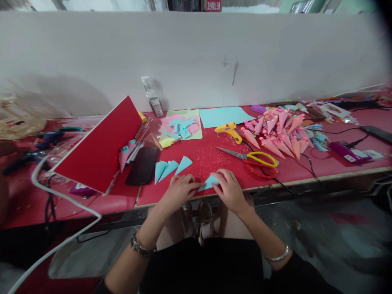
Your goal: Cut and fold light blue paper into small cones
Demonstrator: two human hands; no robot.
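Between my hands, near the front edge of the red table, lies a light blue folded paper cone (210, 182). My right hand (230, 191) pinches its wide end, with thumb and fingers bent over it. My left hand (180, 190) has its fingers curled together, and the fingertips touch the narrow tip at the cone's left end. Just beyond my left hand rest several more blue paper cones (184, 164), flattened to triangles. Yellow-handled scissors (248, 156) lie beyond my right hand, blades pointing left. Behind them is a yellow glue gun (229, 131).
A heap of pink cones (280, 132) sits at the right. Blue paper (225, 116) and paper scraps (183, 125) lie at the back. To the left are a black phone (142, 165) and a slanted red board (102, 151). A purple box (350, 154) stands far right, with cords nearby.
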